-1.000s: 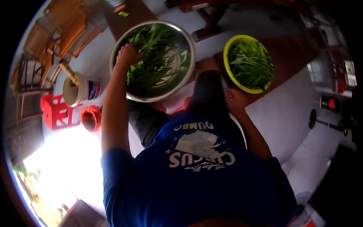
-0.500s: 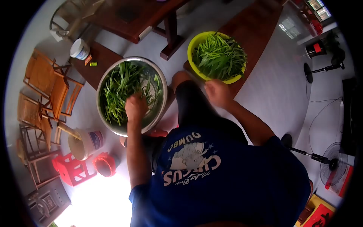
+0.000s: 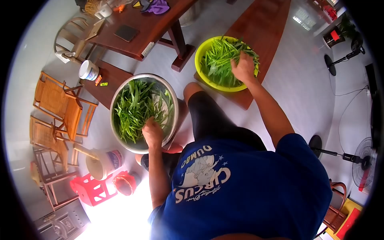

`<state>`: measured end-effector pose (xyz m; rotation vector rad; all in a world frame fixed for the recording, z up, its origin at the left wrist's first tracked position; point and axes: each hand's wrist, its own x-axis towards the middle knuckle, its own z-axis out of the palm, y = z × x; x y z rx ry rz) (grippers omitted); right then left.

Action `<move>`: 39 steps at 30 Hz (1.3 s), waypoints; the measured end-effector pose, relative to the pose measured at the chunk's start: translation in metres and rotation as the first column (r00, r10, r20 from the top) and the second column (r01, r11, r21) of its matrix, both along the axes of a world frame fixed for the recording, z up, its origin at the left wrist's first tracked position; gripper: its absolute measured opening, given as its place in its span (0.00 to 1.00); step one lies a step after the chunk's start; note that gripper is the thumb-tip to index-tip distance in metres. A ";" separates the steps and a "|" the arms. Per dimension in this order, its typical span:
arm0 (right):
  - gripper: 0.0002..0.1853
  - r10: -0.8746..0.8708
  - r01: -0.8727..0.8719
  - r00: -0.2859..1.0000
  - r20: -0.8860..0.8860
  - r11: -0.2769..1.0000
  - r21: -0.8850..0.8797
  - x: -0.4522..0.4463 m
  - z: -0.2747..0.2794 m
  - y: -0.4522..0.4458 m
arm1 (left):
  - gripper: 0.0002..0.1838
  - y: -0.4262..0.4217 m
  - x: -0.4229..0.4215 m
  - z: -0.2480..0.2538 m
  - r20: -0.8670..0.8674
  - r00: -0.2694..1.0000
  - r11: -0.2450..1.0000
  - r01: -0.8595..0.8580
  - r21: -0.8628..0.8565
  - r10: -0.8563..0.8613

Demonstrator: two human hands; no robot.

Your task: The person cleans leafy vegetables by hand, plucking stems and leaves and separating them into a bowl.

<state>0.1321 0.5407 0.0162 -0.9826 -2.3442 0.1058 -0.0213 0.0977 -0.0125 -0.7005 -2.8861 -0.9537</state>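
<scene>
A wide metal basin point(image 3: 174, 120) holds leafy green stems point(image 3: 130, 108), with part of its bottom showing at the right. My left hand point(image 3: 153, 132) is over the basin's near edge, fingers pressed together at the greens; what they pinch is too small to make out. A yellow-green basin point(image 3: 200, 69) on a dark red bench is heaped with more green stems point(image 3: 220, 56). My right hand point(image 3: 243, 67) reaches onto the right side of this heap, fingers bent down at the leaves; whether they grip any is unclear.
A wooden table point(image 3: 160, 24) stands ahead, with a bench point(image 3: 109, 78) below it bearing a white tub point(image 3: 88, 70). Wooden chairs point(image 3: 60, 102), a bucket point(image 3: 100, 164), a red stool point(image 3: 90, 190) and a red-lined bin point(image 3: 125, 183) are at the left. A fan point(image 3: 362, 162) stands right.
My right hand has moved from beside the yellow-green basin onto its greens. My left hand has shifted from the greens' far side toward the metal basin's near edge. The view has turned and shifted.
</scene>
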 end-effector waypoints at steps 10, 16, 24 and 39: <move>0.25 0.066 -0.079 0.980 0.185 0.995 0.065 0.005 -0.009 0.005 | 0.11 -0.010 0.004 0.024 0.004 0.999 0.998 0.046 -0.054 -0.046; 0.17 0.220 -0.189 0.959 -0.180 0.966 0.174 0.027 0.043 -0.003 | 0.13 0.015 0.006 0.109 -0.125 0.971 0.973 0.216 0.086 -0.204; 0.12 0.350 -0.350 0.889 -0.296 0.935 0.055 0.030 0.046 -0.046 | 0.22 0.028 -0.023 0.069 0.761 0.613 0.918 -0.141 0.370 -0.213; 0.04 0.575 -0.611 0.778 -0.251 0.786 -0.092 0.029 0.018 -0.095 | 0.09 -0.019 -0.004 0.003 -0.021 0.999 0.999 0.035 -0.007 -0.035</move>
